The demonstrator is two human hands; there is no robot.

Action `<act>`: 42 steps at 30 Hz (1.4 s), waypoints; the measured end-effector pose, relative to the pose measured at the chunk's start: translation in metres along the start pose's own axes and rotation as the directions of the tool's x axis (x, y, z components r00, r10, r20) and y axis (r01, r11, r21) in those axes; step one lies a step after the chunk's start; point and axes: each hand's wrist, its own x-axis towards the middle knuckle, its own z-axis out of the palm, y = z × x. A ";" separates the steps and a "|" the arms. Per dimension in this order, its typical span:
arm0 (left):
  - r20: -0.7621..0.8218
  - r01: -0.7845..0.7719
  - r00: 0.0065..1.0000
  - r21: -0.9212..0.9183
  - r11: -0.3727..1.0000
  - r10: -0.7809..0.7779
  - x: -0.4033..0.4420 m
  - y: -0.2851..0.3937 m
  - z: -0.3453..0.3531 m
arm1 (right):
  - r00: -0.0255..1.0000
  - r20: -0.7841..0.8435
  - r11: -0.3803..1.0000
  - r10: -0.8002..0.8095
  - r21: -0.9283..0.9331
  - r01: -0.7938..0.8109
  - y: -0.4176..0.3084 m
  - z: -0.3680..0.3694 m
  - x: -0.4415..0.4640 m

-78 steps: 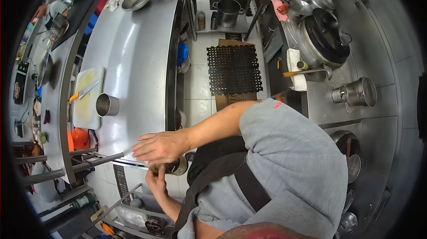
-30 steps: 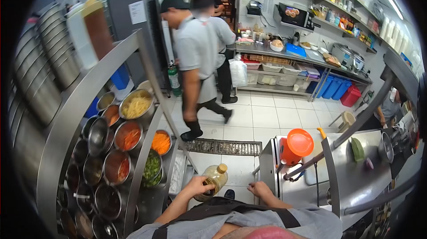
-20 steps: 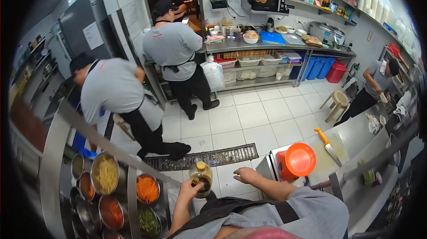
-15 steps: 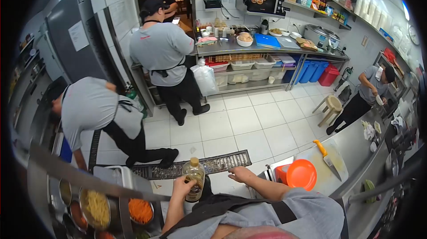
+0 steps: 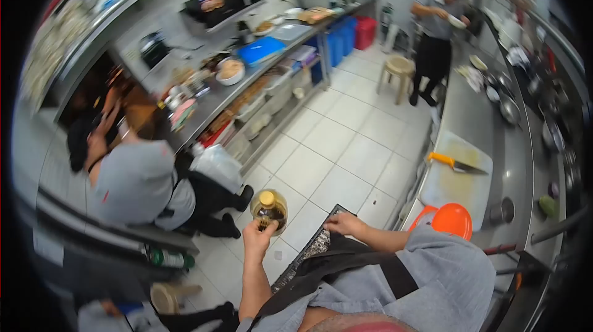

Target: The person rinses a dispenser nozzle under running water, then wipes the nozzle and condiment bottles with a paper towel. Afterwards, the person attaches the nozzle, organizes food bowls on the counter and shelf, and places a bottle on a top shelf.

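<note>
My left hand (image 5: 258, 237) is closed on a clear bottle (image 5: 276, 213) with a yellow cap and dark contents. The bottle is upright in front of my body, above the tiled floor. My right hand (image 5: 347, 225) is held out above the dark floor grate (image 5: 309, 250), fingers loosely bent and holding nothing that I can see. To its right, an orange round dish (image 5: 453, 220) sits at the near edge of a cutting board (image 5: 456, 187). A knife (image 5: 457, 163) with a yellow handle lies on that board.
A steel counter (image 5: 488, 109) runs along the right, with pans and utensils. Further along stands a person (image 5: 435, 35) holding a white bowl, near a stool (image 5: 395, 72). Another person (image 5: 139, 177) is at the left. Someone bends low at the bottom left (image 5: 117, 316).
My view has swung to the right, toward the counter with the cutting board. The bottle has stayed in my left hand. The vegetable containers at the lower left have left the view.
</note>
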 end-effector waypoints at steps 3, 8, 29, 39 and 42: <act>0.222 -0.015 0.972 -0.257 0.966 0.074 0.071 0.044 0.025 | 0.906 0.117 0.764 0.407 0.499 -0.408 -0.016 -0.057 0.037; 0.402 0.106 0.902 -0.561 0.821 0.158 0.170 0.112 0.075 | 0.952 -0.082 0.237 0.296 0.971 0.010 -0.012 -0.131 0.120; 0.635 -0.366 0.489 -0.473 0.802 0.598 0.619 0.137 0.324 | 0.848 -0.280 -0.033 0.450 0.944 0.329 0.063 -0.435 0.435; 0.685 0.408 0.499 -0.726 0.553 0.531 0.812 0.246 0.478 | 0.712 -0.606 0.625 0.355 0.720 0.301 0.159 -0.593 0.507; 0.610 0.395 0.599 -0.789 0.470 0.519 0.878 0.286 0.519 | 0.495 -0.731 0.870 0.469 0.481 -0.113 0.274 -0.577 0.516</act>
